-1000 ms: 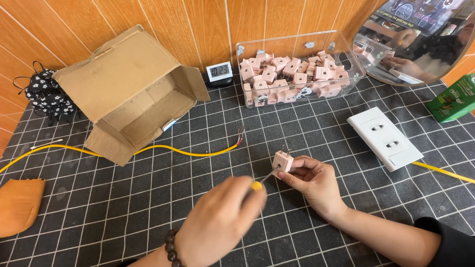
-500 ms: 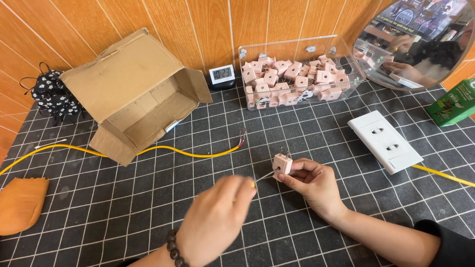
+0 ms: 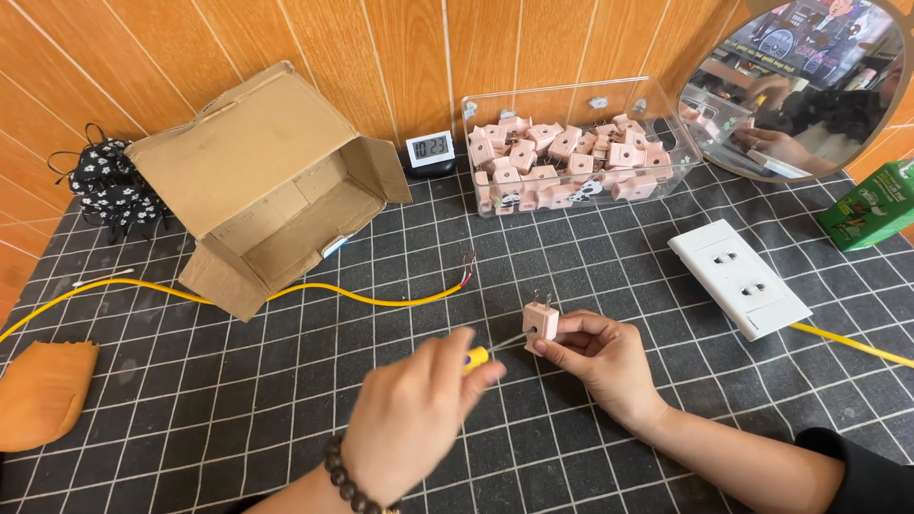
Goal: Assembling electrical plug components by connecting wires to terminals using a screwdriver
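My right hand (image 3: 598, 357) holds a small pink plug (image 3: 541, 321) with two metal prongs pointing up, a little above the dark gridded mat (image 3: 286, 409). My left hand (image 3: 411, 419), with a bead bracelet at the wrist, grips a screwdriver with a yellow handle (image 3: 477, 358). Its thin metal shaft reaches right to the plug's side. Both hands meet near the middle of the mat, in front of me.
An open cardboard box (image 3: 262, 181) lies on its side at the back left. A clear bin (image 3: 571, 157) holds several pink plugs. A white double socket plate (image 3: 739, 277), yellow cable (image 3: 381, 300), small digital clock (image 3: 429, 149), green carton (image 3: 864, 206), round mirror (image 3: 809, 86) and orange pouch (image 3: 43, 395) surround the hands.
My left hand has twisted on the screwdriver, so the yellow handle shows again. The plug and my right hand have stayed in nearly the same place.
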